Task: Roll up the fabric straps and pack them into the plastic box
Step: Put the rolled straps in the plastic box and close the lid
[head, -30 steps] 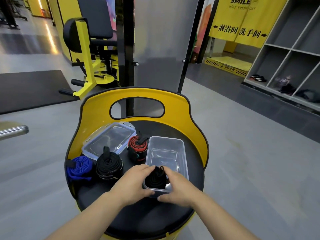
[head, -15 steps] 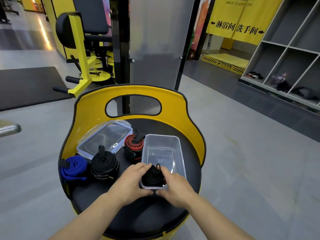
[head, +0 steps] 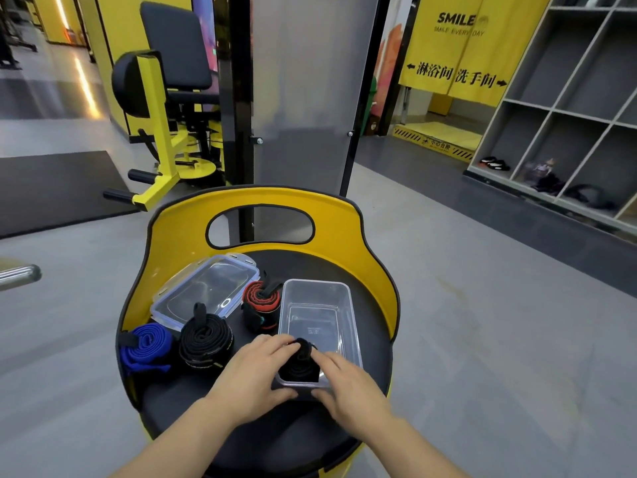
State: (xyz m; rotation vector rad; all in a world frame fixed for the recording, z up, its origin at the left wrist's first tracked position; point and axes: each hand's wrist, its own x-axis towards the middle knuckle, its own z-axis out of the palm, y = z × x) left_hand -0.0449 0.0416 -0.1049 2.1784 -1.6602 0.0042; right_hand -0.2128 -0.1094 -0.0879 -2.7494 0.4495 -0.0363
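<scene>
There is only the one view, from a camera on the person's head, looking forward and steeply down over both forearms onto the black seat (head: 241, 429) close below. It is wide-angle, so the floor (head: 482, 322) spreads out around it. Toward the top it reaches the far shelves (head: 572, 108) and the yellow banner (head: 458, 50).

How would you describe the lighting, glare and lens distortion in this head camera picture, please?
Head view: even indoor light, with soft shadows under the hands; bright ceiling-light streaks glare on the glossy floor at upper left; faint reflections on the clear lid and plastic box; wide-angle bending curves the shelf unit and the dark post; the centre is sharp.
</scene>
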